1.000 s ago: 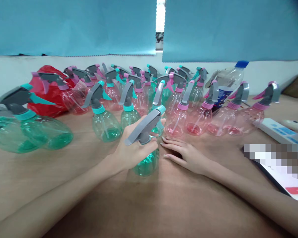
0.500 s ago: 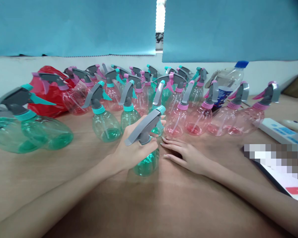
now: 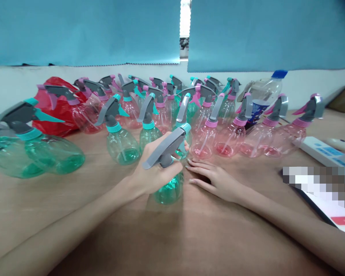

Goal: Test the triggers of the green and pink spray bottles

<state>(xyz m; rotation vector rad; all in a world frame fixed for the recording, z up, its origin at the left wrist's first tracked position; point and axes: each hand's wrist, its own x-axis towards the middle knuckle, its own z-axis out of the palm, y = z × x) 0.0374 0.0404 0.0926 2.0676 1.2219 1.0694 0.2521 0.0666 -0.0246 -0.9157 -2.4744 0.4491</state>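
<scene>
My left hand (image 3: 153, 172) is wrapped round the neck of a green spray bottle (image 3: 170, 189) with a grey trigger head (image 3: 163, 147), which stands upright on the wooden table (image 3: 172, 237). My right hand (image 3: 215, 178) lies flat on the table just right of that bottle, fingers stretched out and holding nothing. Behind both hands stand rows of green spray bottles (image 3: 121, 143) and pink spray bottles (image 3: 202, 143).
Two green bottles (image 3: 37, 151) lie on their sides at the far left. A red plastic bag (image 3: 59, 109) is behind them. A clear water bottle (image 3: 261, 96) with a blue cap leans at the back right. A white device (image 3: 322, 151) and papers (image 3: 333, 209) lie at right.
The grey trigger head in my left hand has tipped slightly left and down. My right hand has stayed where it was.
</scene>
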